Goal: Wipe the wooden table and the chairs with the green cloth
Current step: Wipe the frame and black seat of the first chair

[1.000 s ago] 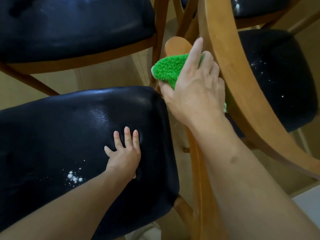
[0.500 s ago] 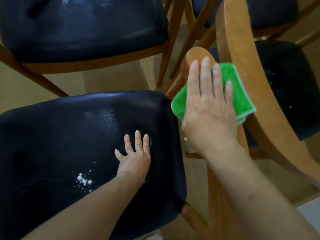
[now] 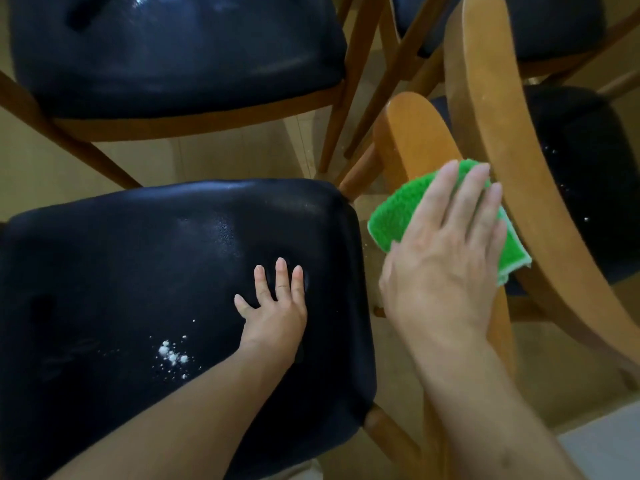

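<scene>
Pressing flat with straight fingers, the right hand point(image 3: 446, 258) holds the green cloth point(image 3: 398, 213) against the wooden backrest point(image 3: 415, 133) of the near chair, right of centre in the frame. The left hand point(image 3: 273, 313) rests palm down, fingers spread and grasping nothing, on that chair's black seat point(image 3: 138, 254) at lower left. White crumbs point(image 3: 171, 355) lie on the seat near the left wrist.

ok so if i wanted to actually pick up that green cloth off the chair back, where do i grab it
Probably the loose corner of the green cloth that hangs off the wooden backrest, below the little finger of the right hand. It overhangs free on the right, so a pinch grip from that side fits thumb under, fingers on top. The rest lies pressed flat.
</scene>
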A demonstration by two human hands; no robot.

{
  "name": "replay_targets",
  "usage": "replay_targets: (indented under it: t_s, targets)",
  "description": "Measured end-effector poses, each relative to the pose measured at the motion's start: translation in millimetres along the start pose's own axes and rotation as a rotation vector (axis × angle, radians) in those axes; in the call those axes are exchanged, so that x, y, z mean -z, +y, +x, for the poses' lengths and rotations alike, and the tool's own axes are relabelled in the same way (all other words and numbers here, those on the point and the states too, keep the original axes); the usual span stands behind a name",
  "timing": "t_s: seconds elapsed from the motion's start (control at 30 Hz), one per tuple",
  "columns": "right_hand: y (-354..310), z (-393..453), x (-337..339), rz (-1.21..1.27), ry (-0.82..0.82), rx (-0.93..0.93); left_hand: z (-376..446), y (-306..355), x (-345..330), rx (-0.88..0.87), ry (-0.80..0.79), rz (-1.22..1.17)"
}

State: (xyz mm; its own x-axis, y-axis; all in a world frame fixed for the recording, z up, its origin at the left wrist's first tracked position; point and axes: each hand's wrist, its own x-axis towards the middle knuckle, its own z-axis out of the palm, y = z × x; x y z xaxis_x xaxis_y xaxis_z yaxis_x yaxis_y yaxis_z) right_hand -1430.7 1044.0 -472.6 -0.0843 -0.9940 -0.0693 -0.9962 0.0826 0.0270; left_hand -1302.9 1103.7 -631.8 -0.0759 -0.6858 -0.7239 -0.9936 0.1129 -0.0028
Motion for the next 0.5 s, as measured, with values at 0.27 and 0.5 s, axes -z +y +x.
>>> replay_targets:
  t_s: [0.27,0.5]
  targets:
    - [-16,44,-1,-0.125,0.017,0.102,0,1,-2,0.016,0.015,0.013]
    - [-44,112,6,-0.127,0.040,0.230,0,2,-1,0.019,0.012,0.027]
